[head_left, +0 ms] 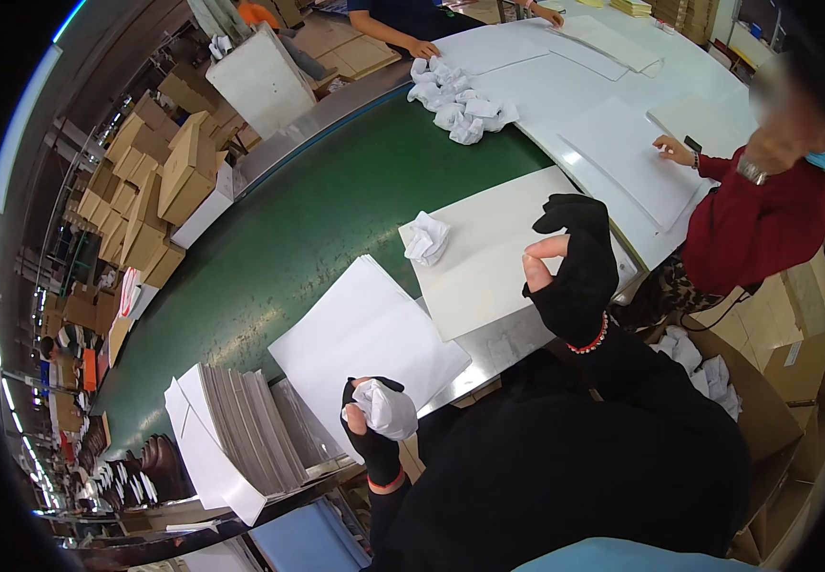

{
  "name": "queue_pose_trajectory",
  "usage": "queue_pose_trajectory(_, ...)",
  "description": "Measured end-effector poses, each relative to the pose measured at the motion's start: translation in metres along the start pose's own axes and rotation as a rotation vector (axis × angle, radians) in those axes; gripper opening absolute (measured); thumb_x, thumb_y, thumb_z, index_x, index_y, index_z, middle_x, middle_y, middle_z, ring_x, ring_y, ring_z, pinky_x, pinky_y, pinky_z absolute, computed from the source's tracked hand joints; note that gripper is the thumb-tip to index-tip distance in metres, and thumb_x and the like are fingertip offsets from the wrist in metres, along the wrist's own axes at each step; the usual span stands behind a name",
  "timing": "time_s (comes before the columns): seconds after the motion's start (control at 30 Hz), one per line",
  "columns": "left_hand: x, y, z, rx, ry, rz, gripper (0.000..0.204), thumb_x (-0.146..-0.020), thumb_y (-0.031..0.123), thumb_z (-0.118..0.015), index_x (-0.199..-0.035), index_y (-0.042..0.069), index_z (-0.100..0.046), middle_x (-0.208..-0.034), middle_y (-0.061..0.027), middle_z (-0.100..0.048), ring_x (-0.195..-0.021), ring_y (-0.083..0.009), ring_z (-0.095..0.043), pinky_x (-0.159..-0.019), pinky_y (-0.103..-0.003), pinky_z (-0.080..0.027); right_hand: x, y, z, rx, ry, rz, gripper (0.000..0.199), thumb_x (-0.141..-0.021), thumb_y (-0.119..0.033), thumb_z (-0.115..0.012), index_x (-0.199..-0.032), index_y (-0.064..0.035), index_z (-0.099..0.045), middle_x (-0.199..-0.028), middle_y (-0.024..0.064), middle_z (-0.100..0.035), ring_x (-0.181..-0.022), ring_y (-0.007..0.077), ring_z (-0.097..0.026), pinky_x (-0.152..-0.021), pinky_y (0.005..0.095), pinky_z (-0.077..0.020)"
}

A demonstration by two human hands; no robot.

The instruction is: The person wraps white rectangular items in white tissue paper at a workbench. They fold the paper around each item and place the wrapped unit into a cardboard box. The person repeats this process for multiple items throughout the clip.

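Both my hands wear black gloves with bare fingertips. My left hand (371, 419) is shut on a crumpled ball of white paper (389, 408), held just below a loose stack of white sheets (360, 334) on the green conveyor belt (288, 219). My right hand (573, 262) is raised over the right end of a cream flat board (489, 238), fingers apart and holding nothing. Another crumpled paper ball (427, 238) lies on the left end of that board.
A pile of crumpled paper balls (455, 95) lies further up the belt. A stack of grey boards (241, 429) stands at my left. A person in red (756, 219) works at the white table (622, 105) on my right; another person's hand (422, 48) rests beyond. Cardboard boxes (155, 181) line the left.
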State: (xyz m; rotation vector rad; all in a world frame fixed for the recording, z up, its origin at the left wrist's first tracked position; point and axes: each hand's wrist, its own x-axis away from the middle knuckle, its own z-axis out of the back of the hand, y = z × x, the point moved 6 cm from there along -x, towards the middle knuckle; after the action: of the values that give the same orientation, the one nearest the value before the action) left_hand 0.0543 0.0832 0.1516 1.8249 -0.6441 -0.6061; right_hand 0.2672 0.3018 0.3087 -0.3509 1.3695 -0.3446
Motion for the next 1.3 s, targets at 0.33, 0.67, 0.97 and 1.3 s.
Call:
queue_pose_trajectory(0.33,0.003,0.0,-0.001,0.004,0.014,-0.002,0.065,-0.09,0.064,-0.046,-0.096,-0.001,-0.054,-0.085,-0.0145,-0.065,-0.077,-0.0201,-0.06,-0.072,-0.032,-0.046,0.001,0.011,0.005,-0.116,0.039,-0.109,0.02,-0.07,0.004,-0.072,-0.084,-0.0069,-0.063,-0.075,0.0049,-0.06,-0.066,0.0173,-0.058,-0.059,0.0278,-0.045)
queue_pose_trajectory(0.67,-0.005,0.0,-0.002,0.0,-0.055,0.006,0.062,-0.091,0.062,-0.047,-0.1,0.001,-0.054,-0.085,-0.0162,-0.065,-0.076,-0.0221,-0.061,-0.071,-0.033,-0.047,0.005,0.007,0.017,-0.098,0.08,-0.068,0.012,-0.074,-0.002,-0.073,-0.081,-0.0088,-0.066,-0.067,0.0027,-0.063,-0.052,0.0135,-0.058,-0.048,0.0265,-0.0428)
queue_pose_trajectory(0.97,-0.004,-0.008,-0.001,0.05,-0.078,0.011,0.059,-0.092,0.06,-0.046,-0.104,0.002,-0.053,-0.086,-0.0136,-0.063,-0.077,-0.0233,-0.061,-0.069,-0.035,-0.048,0.021,0.059,0.004,-0.578,0.034,-0.605,0.03,-0.091,-0.02,-0.055,-0.069,0.0004,-0.059,-0.052,-0.001,-0.044,-0.043,0.0052,-0.038,-0.043,0.0247,-0.028)
queue_pose_trajectory(1.3,-0.005,-0.004,-0.004,0.052,-0.038,0.032,0.063,-0.089,0.063,-0.049,-0.096,0.001,-0.054,-0.084,-0.0154,-0.065,-0.075,-0.0208,-0.06,-0.07,-0.033,-0.047,0.023,0.096,-0.02,-1.832,-0.181,-0.837,0.056,-0.091,-0.052,-0.049,-0.116,-0.0032,-0.053,-0.09,0.016,-0.058,-0.082,0.0294,-0.057,-0.079,0.0462,-0.0453)
